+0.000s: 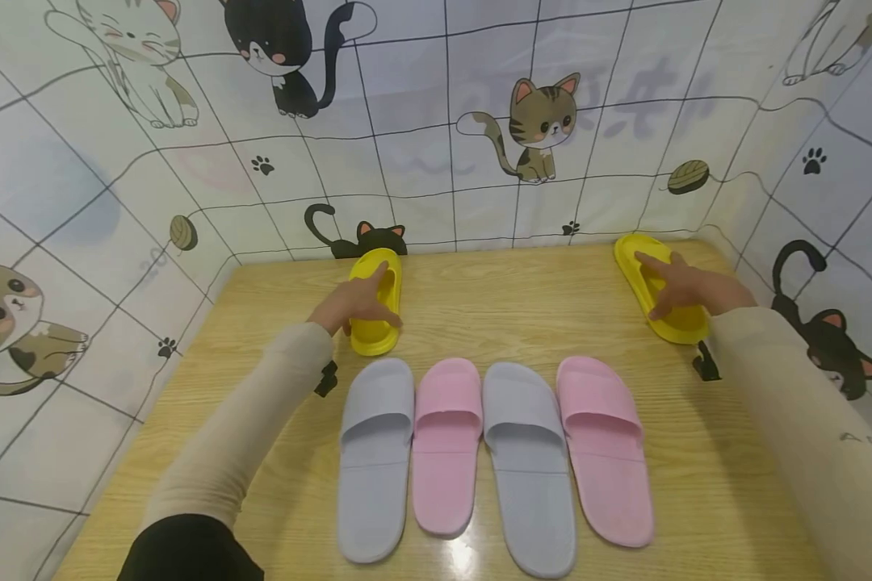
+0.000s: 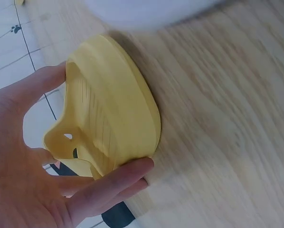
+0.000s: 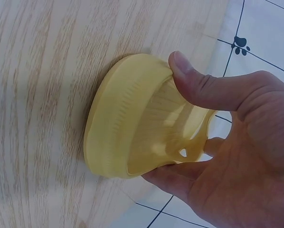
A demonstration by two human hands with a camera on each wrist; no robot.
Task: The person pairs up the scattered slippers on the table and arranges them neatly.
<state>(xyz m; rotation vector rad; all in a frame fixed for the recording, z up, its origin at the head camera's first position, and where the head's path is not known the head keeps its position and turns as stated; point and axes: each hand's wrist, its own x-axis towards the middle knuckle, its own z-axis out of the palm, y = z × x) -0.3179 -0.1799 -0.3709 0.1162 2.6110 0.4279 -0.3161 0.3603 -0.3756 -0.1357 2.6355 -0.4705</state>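
Toward the back left of the wooden surface, my left hand [image 1: 358, 302] grips a yellow slipper [image 1: 375, 342] across its width. In the left wrist view the thumb presses one side of this slipper [image 2: 127, 109] and the fingers lie along the other. My right hand [image 1: 690, 287] holds a matching yellow slipper [image 1: 679, 329] at the back right, which is angled on the surface. Its thumb lies on one edge of that slipper [image 3: 113, 123] in the right wrist view, with the fingers at the opposite edge. Both hands partly cover the slippers' insides.
In front, two grey slippers [image 1: 374, 492] and two pink slippers [image 1: 446, 476] lie side by side in alternating colours on the wooden surface [image 1: 501, 298]. A white cloth wall [image 1: 414, 177] with grid lines and printed cats encloses the back and sides.
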